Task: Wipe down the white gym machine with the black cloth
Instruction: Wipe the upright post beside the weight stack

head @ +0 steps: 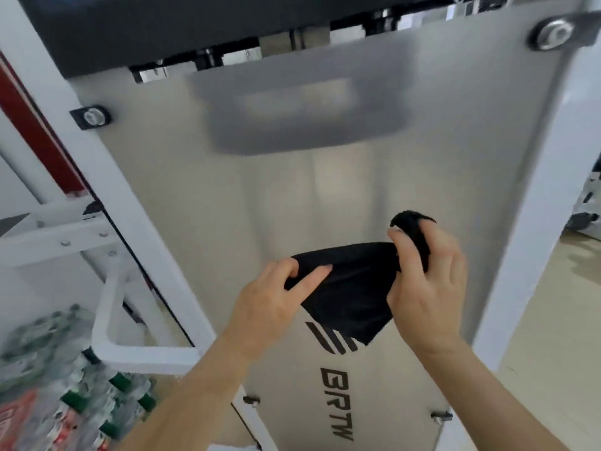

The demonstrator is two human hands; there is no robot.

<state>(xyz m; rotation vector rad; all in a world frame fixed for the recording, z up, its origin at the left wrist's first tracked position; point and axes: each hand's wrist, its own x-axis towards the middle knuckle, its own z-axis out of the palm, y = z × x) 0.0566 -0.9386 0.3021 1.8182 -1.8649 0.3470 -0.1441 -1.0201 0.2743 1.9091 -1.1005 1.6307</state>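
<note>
The black cloth hangs between both hands in front of the machine's frosted grey panel. My left hand pinches the cloth's left edge between thumb and fingers. My right hand grips the right edge, with a bunched end of cloth sticking out above the fingers. The white gym machine frame runs down both sides of the panel. A black striped logo and lettering show on the panel just below the cloth.
A white handle bar and white cross braces stand at the left. A pack of plastic bottles with green caps lies at the lower left. Metal bolts fix the panel. Pale floor shows at the right.
</note>
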